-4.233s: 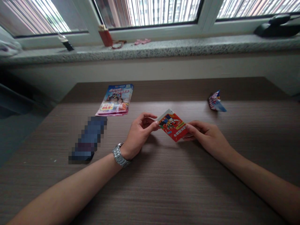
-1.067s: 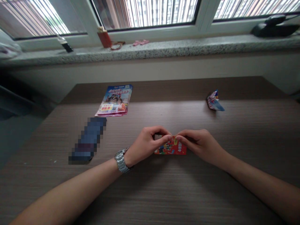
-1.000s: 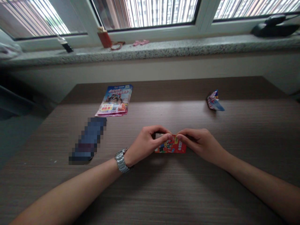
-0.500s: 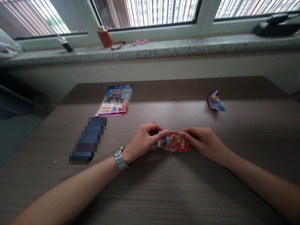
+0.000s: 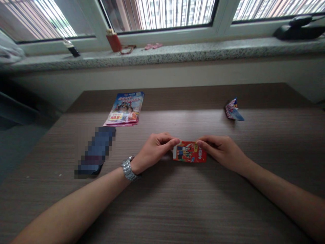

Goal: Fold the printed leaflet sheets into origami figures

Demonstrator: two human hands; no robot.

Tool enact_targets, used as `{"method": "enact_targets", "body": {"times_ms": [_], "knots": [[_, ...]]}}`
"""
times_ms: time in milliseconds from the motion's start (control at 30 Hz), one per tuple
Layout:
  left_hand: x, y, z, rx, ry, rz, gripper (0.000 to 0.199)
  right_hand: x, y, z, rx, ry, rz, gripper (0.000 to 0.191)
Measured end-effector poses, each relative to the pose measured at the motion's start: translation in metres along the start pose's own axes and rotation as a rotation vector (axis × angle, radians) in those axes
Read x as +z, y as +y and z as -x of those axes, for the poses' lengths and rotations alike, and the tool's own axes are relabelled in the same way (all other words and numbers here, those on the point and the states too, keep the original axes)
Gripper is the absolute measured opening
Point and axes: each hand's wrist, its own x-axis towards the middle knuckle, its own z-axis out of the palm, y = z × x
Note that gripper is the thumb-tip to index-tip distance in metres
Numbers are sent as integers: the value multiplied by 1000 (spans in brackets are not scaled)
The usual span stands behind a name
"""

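Between my two hands is a small red printed card [image 5: 189,153] with cartoon figures and a white patch at its left edge; it may be a folded leaflet. My left hand [image 5: 159,148], with a silver watch on its wrist, pinches the card's upper left corner between thumb and fingers. At the upper right corner, my right hand [image 5: 218,150] grips it the same way, thumb on the front. The fingertips behind the card are hidden. It is held close over the wooden table [image 5: 162,203]; whether its lower edge touches the surface I cannot tell.
A stack of colourful flyers [image 5: 125,109] lies at the back left, with a blurred-out phone-like dark object [image 5: 95,152] in front of it. A folded flyer [image 5: 233,110] stands at the back right. Small items, including a red case [image 5: 114,42], sit on the stone windowsill [image 5: 193,51].
The red card has shifted slightly right and up and looks flatter and straighter. My left thumb has slid toward its corner. Both hands keep their grip.
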Motion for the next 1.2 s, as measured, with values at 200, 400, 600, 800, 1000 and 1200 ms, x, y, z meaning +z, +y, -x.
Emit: {"method": "enact_targets", "body": {"times_ms": [200, 400, 600, 800, 1000, 1200], "knots": [[1, 1, 1, 93, 78, -159, 29, 1, 1, 0, 23, -12, -3, 31], [4, -5, 1, 135, 102, -294, 27, 6, 3, -1, -5, 38, 27, 24], [10, -9, 3, 449, 47, -628, 30, 1, 15, -7, -193, 159, 265, 18], [17, -8, 8, 515, -223, -842, 49, -1, 30, -11, -261, 196, 376, 17], [14, -6, 8, 481, -251, -902, 55, 0, 32, -10, -356, 173, 440, 22], [9, -5, 6, 398, -131, -972, 50, 0, 21, -6, -415, 90, 451, 23]]}}
